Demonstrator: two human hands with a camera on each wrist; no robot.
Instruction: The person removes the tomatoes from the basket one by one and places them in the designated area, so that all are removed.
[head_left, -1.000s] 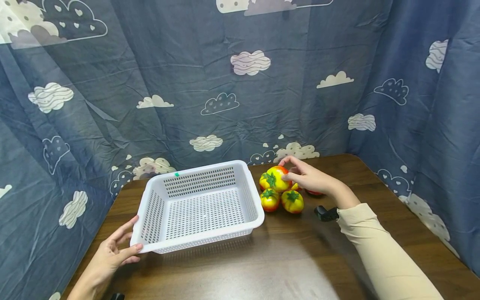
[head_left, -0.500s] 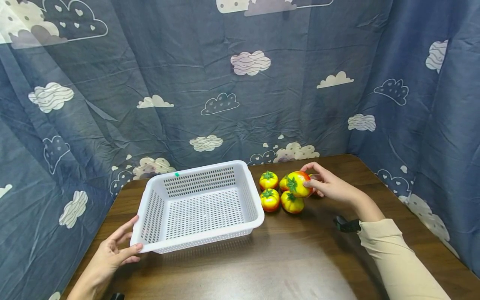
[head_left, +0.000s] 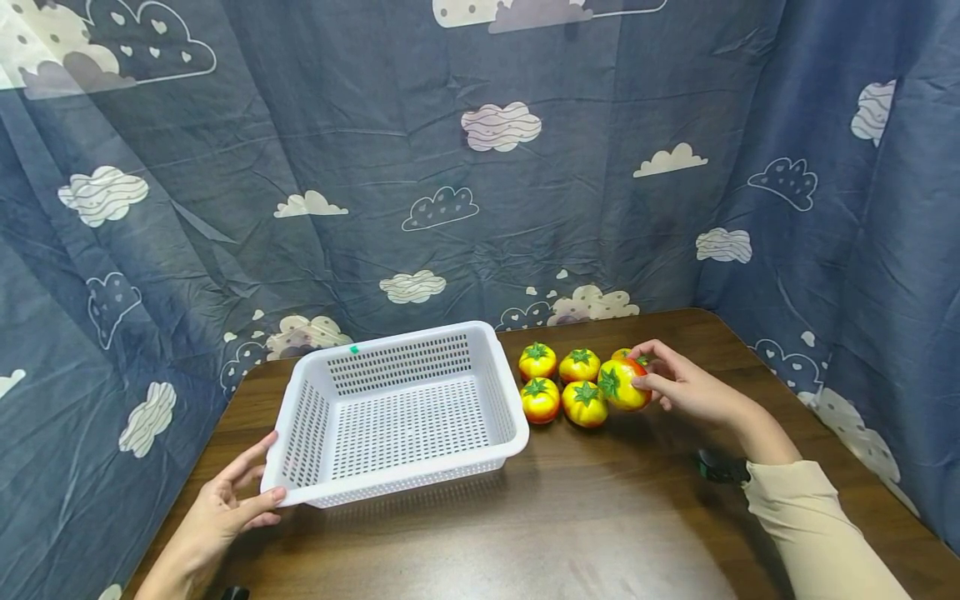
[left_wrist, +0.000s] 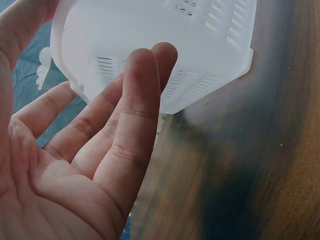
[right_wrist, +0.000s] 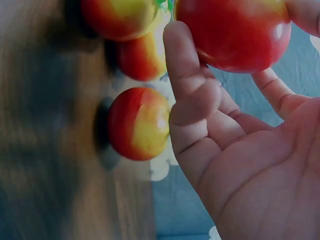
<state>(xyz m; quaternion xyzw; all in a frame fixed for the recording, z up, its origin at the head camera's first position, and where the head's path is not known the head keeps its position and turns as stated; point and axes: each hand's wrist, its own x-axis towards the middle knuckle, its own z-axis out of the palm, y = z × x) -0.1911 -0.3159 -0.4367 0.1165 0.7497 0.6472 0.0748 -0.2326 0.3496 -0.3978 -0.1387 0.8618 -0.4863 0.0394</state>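
Note:
My left hand (head_left: 213,512) grips the near left corner of a white perforated plastic basket (head_left: 405,472), thumb on its rim. Left wrist view: the fingers (left_wrist: 132,107) reach along the outside of the basket (left_wrist: 145,30). With thumb and fingers, my right hand (head_left: 686,387) holds a yellow-red tomato (head_left: 624,385) with a green leafy top, at the right of the group. In the right wrist view this held tomato (right_wrist: 235,35) looks mostly red; whether it touches the table is unclear. Several like tomatoes (head_left: 585,405) stand beside it, one (head_left: 622,354) partly hidden behind it.
The brown wooden table (head_left: 480,533) carries everything. A blue curtain (head_left: 360,167) with cloud prints hangs behind it and along both sides. The tomatoes stand just right of the basket. A black device (head_left: 723,467) is at the right wrist.
My right hand has moved rightward and slightly down with the tomato, from over the rear of the group to its right end, uncovering other tomatoes. The left hand and basket have stayed put.

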